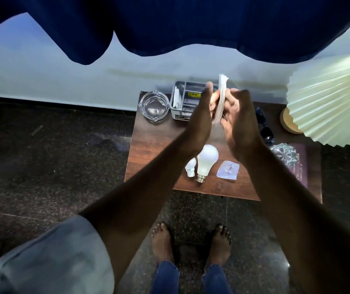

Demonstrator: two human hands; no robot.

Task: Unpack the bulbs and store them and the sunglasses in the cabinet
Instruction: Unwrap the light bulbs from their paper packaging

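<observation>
Both hands are raised over the small wooden table. My left hand and my right hand grip a flat white bulb packet between them, held on edge. On the table below lie a large white bulb, a smaller white bulb to its left, and a clear plastic packet with a small item inside to its right. Dark blue sunglasses lie at the right, partly hidden behind my right wrist.
A glass ashtray and a grey compartment tray stand at the table's back. A pleated lamp shade on a wooden base overhangs the right side, above a crystal ornament and a dark book. My bare feet stand on dark stone floor.
</observation>
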